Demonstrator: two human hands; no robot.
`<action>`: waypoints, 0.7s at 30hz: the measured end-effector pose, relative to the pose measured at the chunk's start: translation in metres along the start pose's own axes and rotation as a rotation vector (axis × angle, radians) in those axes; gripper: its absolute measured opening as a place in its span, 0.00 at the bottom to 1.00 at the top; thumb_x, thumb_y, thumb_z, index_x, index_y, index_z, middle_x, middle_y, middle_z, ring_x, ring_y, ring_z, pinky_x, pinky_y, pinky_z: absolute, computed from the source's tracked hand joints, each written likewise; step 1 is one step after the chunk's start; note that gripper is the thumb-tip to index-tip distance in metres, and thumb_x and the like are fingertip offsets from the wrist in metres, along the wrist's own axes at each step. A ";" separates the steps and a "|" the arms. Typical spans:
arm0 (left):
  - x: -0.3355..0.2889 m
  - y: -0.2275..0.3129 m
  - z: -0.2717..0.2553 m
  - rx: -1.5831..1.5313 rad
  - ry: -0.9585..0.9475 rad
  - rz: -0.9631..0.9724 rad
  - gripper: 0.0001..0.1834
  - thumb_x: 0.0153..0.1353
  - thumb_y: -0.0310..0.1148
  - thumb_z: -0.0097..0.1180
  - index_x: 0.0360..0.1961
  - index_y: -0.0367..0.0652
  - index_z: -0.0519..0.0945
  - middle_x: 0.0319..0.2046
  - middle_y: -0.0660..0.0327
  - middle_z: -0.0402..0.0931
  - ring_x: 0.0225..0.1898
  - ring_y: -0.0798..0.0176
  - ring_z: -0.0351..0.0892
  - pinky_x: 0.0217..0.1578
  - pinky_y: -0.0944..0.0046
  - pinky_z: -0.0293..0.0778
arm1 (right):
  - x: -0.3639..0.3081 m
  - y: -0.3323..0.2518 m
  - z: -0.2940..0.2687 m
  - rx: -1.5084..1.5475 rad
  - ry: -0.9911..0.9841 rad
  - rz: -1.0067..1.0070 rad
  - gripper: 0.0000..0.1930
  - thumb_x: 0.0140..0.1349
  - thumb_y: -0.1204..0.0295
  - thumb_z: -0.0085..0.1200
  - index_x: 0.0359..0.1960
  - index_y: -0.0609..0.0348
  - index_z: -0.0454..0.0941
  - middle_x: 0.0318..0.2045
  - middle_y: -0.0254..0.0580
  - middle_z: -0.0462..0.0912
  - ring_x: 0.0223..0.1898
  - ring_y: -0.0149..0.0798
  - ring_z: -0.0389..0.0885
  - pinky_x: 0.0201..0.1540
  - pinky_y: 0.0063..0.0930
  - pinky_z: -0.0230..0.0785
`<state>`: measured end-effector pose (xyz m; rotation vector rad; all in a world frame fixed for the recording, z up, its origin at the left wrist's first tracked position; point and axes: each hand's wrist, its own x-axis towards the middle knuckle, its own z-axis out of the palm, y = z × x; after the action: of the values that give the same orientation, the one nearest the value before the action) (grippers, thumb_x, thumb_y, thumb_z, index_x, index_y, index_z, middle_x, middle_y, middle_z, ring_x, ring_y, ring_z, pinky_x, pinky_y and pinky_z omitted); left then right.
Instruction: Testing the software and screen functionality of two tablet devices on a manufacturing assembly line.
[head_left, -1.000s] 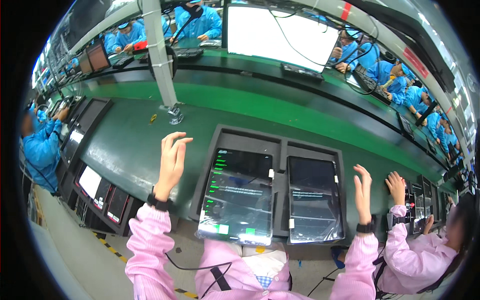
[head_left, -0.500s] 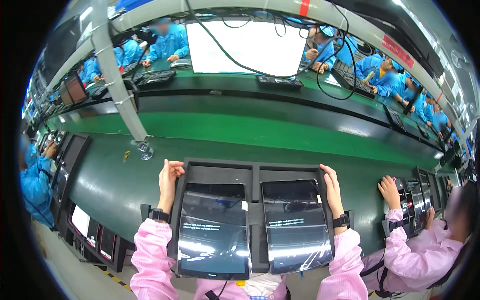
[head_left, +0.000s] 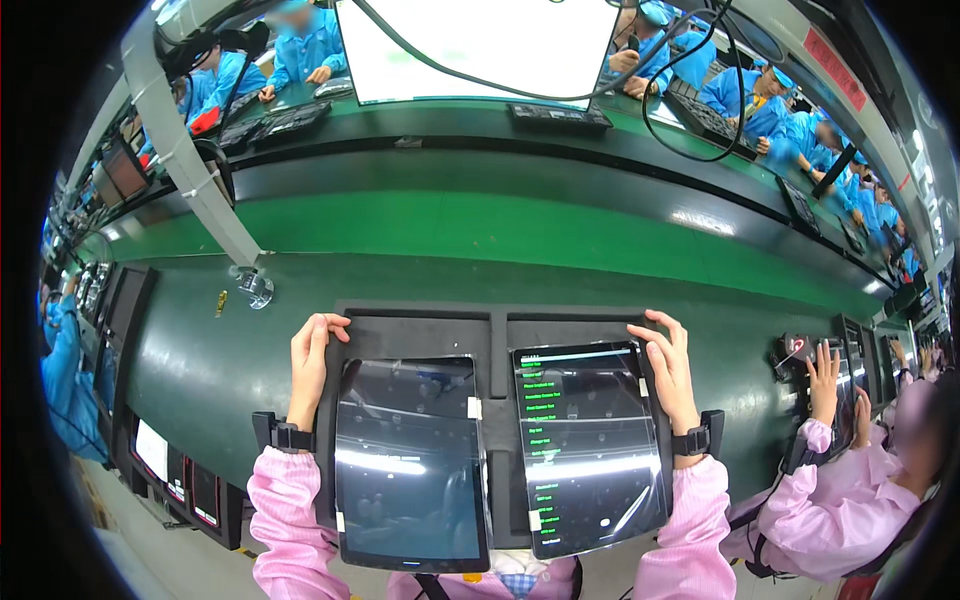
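Now, left hand (head_left: 308,365): fingers curled over the left rim of the black tray (head_left: 415,335), grasping it; how tightly, I cannot tell.
Right hand (head_left: 672,375): grasping the tray's right rim, fingers near its far corner.
Left compartment: darker tablet (head_left: 410,500).
Right compartment: tablet with green lines (head_left: 595,440).
Tray handling: best held level, both sides supported evenly, fingertips clear of the glossy screens.

Two tablets (head_left: 410,450) (head_left: 590,440) side by side on a tray (head_left: 415,332) between the hands (head_left: 309,368) (head_left: 672,372)
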<state>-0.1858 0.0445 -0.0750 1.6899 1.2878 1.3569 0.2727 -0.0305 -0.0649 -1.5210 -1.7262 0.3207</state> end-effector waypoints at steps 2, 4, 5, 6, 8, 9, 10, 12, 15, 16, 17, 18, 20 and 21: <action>-0.002 0.001 0.000 0.005 -0.014 -0.028 0.21 0.70 0.39 0.36 0.35 0.35 0.78 0.24 0.65 0.73 0.30 0.73 0.66 0.34 0.73 0.60 | -0.001 -0.001 -0.001 0.007 -0.029 0.006 0.16 0.66 0.66 0.39 0.46 0.49 0.81 0.59 0.40 0.66 0.60 0.45 0.58 0.62 0.39 0.49; -0.001 0.002 0.000 0.019 -0.004 0.011 0.21 0.70 0.39 0.36 0.35 0.34 0.78 0.24 0.64 0.73 0.30 0.73 0.67 0.34 0.72 0.60 | -0.001 -0.002 -0.002 -0.020 -0.029 -0.013 0.18 0.67 0.63 0.37 0.45 0.49 0.81 0.59 0.40 0.66 0.62 0.45 0.57 0.63 0.40 0.46; -0.001 0.003 0.000 0.015 0.005 0.015 0.21 0.70 0.38 0.37 0.34 0.34 0.79 0.25 0.63 0.73 0.30 0.71 0.68 0.35 0.70 0.61 | -0.001 -0.003 -0.002 -0.016 -0.028 -0.018 0.18 0.67 0.63 0.37 0.45 0.49 0.81 0.59 0.40 0.66 0.62 0.45 0.57 0.63 0.40 0.46; 0.000 0.004 0.000 0.010 0.005 0.014 0.21 0.70 0.38 0.37 0.34 0.34 0.79 0.25 0.63 0.73 0.30 0.71 0.68 0.35 0.70 0.61 | 0.000 -0.004 -0.002 -0.030 -0.034 -0.038 0.18 0.67 0.63 0.37 0.45 0.49 0.81 0.60 0.40 0.66 0.62 0.45 0.56 0.64 0.40 0.44; -0.001 0.006 0.000 0.055 0.048 0.106 0.20 0.69 0.35 0.38 0.31 0.34 0.79 0.25 0.61 0.73 0.30 0.68 0.68 0.36 0.69 0.63 | 0.000 -0.006 -0.002 -0.042 -0.046 -0.057 0.19 0.67 0.62 0.36 0.46 0.49 0.82 0.60 0.40 0.66 0.63 0.45 0.55 0.64 0.40 0.43; -0.002 0.008 -0.001 0.047 0.051 0.101 0.20 0.69 0.35 0.38 0.31 0.34 0.79 0.25 0.61 0.73 0.30 0.68 0.68 0.36 0.69 0.63 | 0.000 -0.007 -0.002 -0.060 -0.059 -0.063 0.19 0.67 0.62 0.36 0.46 0.49 0.81 0.61 0.40 0.65 0.64 0.45 0.55 0.64 0.40 0.42; -0.003 0.011 -0.003 0.137 0.024 0.160 0.19 0.66 0.34 0.39 0.31 0.35 0.81 0.28 0.61 0.73 0.33 0.65 0.68 0.38 0.67 0.63 | 0.000 -0.007 -0.003 -0.079 -0.066 -0.065 0.19 0.67 0.62 0.36 0.46 0.49 0.81 0.61 0.40 0.65 0.64 0.46 0.54 0.64 0.41 0.42; -0.003 0.015 -0.004 0.313 -0.033 0.281 0.17 0.62 0.33 0.42 0.31 0.37 0.84 0.35 0.60 0.73 0.39 0.60 0.66 0.41 0.62 0.64 | -0.001 -0.007 -0.002 -0.097 -0.095 -0.070 0.19 0.67 0.62 0.36 0.46 0.48 0.81 0.62 0.39 0.64 0.64 0.46 0.53 0.64 0.41 0.41; -0.003 0.021 -0.002 0.386 -0.134 0.276 0.16 0.61 0.34 0.44 0.32 0.46 0.86 0.42 0.60 0.72 0.47 0.56 0.64 0.52 0.56 0.57 | -0.002 -0.006 -0.002 -0.136 -0.145 -0.082 0.18 0.67 0.62 0.37 0.47 0.47 0.81 0.63 0.38 0.62 0.65 0.46 0.51 0.65 0.41 0.40; -0.003 0.023 -0.002 0.457 -0.182 0.315 0.15 0.60 0.34 0.45 0.32 0.48 0.87 0.43 0.60 0.72 0.49 0.55 0.63 0.56 0.55 0.54 | -0.002 -0.005 -0.003 -0.158 -0.174 -0.093 0.18 0.66 0.62 0.37 0.47 0.47 0.81 0.64 0.37 0.62 0.66 0.46 0.50 0.65 0.42 0.40; -0.004 0.024 -0.002 0.468 -0.210 0.302 0.15 0.59 0.34 0.46 0.32 0.51 0.87 0.45 0.60 0.72 0.53 0.54 0.61 0.58 0.54 0.50 | -0.003 -0.004 -0.002 -0.141 -0.164 -0.081 0.18 0.66 0.62 0.38 0.42 0.47 0.84 0.63 0.37 0.63 0.66 0.46 0.50 0.65 0.42 0.40; -0.003 0.025 -0.002 0.466 -0.214 0.303 0.15 0.59 0.34 0.46 0.32 0.51 0.87 0.45 0.60 0.72 0.53 0.54 0.61 0.58 0.54 0.50 | -0.003 -0.003 -0.003 -0.135 -0.157 -0.080 0.18 0.66 0.62 0.38 0.42 0.47 0.84 0.63 0.37 0.63 0.66 0.46 0.50 0.65 0.42 0.40; -0.005 0.026 -0.004 0.522 -0.277 0.359 0.14 0.59 0.34 0.47 0.29 0.52 0.87 0.47 0.60 0.72 0.55 0.53 0.60 0.58 0.53 0.51 | -0.004 -0.001 -0.005 -0.085 -0.158 -0.160 0.19 0.65 0.63 0.39 0.33 0.49 0.86 0.57 0.36 0.71 0.64 0.45 0.55 0.64 0.41 0.43; -0.005 0.025 -0.006 0.487 -0.309 0.341 0.15 0.59 0.37 0.47 0.26 0.51 0.87 0.47 0.61 0.73 0.56 0.53 0.59 0.58 0.53 0.50 | -0.004 0.000 -0.006 -0.075 -0.153 -0.140 0.19 0.65 0.63 0.39 0.33 0.49 0.86 0.57 0.36 0.71 0.64 0.45 0.55 0.64 0.41 0.43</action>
<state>-0.1835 0.0308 -0.0525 2.4339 1.2500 0.9391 0.2770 -0.0363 -0.0627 -1.4506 -1.9736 0.3101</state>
